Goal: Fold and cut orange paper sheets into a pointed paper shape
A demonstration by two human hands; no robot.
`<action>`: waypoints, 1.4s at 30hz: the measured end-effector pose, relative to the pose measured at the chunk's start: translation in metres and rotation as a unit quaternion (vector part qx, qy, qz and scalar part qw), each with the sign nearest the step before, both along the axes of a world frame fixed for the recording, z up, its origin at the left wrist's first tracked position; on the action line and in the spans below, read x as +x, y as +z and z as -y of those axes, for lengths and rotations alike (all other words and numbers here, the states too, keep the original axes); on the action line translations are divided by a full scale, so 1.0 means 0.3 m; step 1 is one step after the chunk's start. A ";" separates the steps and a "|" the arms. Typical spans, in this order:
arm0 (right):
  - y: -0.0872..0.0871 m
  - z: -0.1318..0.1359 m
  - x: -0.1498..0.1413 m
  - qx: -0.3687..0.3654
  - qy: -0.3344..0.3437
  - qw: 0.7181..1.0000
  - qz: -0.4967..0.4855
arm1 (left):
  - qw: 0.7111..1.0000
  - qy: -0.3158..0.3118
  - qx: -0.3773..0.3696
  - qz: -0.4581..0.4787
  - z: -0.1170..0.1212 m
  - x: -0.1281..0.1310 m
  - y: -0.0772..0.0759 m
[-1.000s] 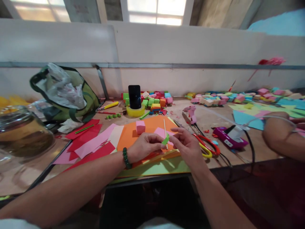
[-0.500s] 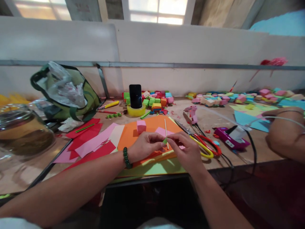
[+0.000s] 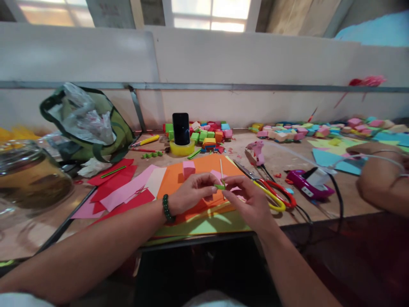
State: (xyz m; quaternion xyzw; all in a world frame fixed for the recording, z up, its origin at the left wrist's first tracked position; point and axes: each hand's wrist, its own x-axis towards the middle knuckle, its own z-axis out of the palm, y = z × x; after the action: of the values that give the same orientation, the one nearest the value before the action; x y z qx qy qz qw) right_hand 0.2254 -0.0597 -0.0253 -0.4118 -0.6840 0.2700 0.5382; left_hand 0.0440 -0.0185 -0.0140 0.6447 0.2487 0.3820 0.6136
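Between my two hands is a small strip of green paper (image 3: 220, 186). My left hand (image 3: 194, 192), with a dark bead bracelet at the wrist, pinches one end of it. Thumb and forefinger of my right hand (image 3: 251, 200) close on its other end. A thin wooden stick (image 3: 221, 167) lies upright in view behind the fingertips, partly hidden by them. Under the hands are orange paper sheets (image 3: 171, 181) over a yellow-green sheet (image 3: 204, 226). A pink paper cube (image 3: 188, 169) sits just beyond my left hand.
Scissors (image 3: 271, 196) with red and yellow handles lie right of my hand, near a pink glue gun (image 3: 257, 151) and a purple device (image 3: 308, 183). A phone (image 3: 181, 128) stands in a tape roll (image 3: 182, 148). A glass jar (image 3: 32, 175) is at left; another person's arm (image 3: 383, 179) at right.
My fingers have shifted slightly on the green strip, which now lies flatter and shows more of its length between the hands. The surrounding things stay put.
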 end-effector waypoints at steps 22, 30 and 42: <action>-0.022 -0.009 -0.009 0.075 -0.088 0.989 0.089 | 1.000 0.015 -0.020 0.002 0.001 0.017 -0.031; -0.012 -0.007 -0.012 0.131 -0.142 0.970 0.150 | 0.997 0.018 -0.066 0.019 -0.011 0.010 -0.026; -0.016 -0.014 -0.012 0.123 -0.098 0.976 0.150 | 0.991 0.014 -0.103 -0.080 0.010 0.015 -0.021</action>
State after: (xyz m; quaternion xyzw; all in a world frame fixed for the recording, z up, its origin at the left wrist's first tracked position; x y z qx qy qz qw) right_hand 0.2219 -0.0556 -0.0302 -0.4435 -0.7409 0.0654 0.5001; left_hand 0.0486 -0.0217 -0.0204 0.6027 0.3443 0.3104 0.6495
